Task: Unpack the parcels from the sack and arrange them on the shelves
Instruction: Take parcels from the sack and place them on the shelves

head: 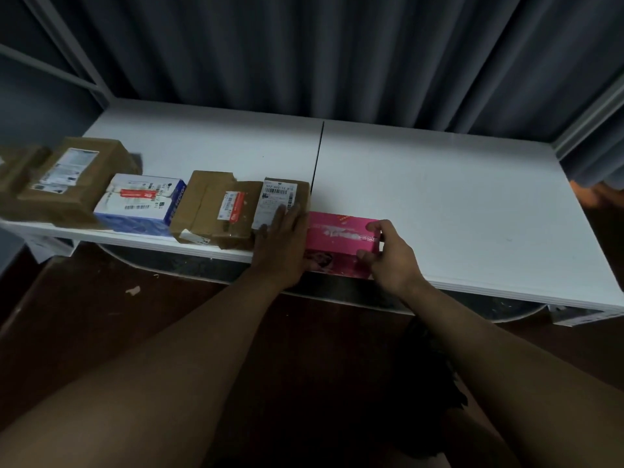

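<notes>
A pink box (337, 236) lies on the white shelf (439, 197) at its front edge. My right hand (388, 255) grips the box's right end, thumb and fingers curled round it. My left hand (282, 244) lies flat with straight fingers over the box's left end and rests on the small brown parcel with a white label (285, 194) beside it. To the left stand a taped brown parcel (212, 207), a white and blue box (141, 202) and a large brown parcel (67, 177) in a row.
The shelf's right half (456, 204) stretches beyond a seam (317, 157). Grey curtains (304, 55) hang behind. Metal shelf posts (67, 45) rise at the left. Something orange (594, 194) shows at the right edge. A dark brown floor (101, 315) lies below.
</notes>
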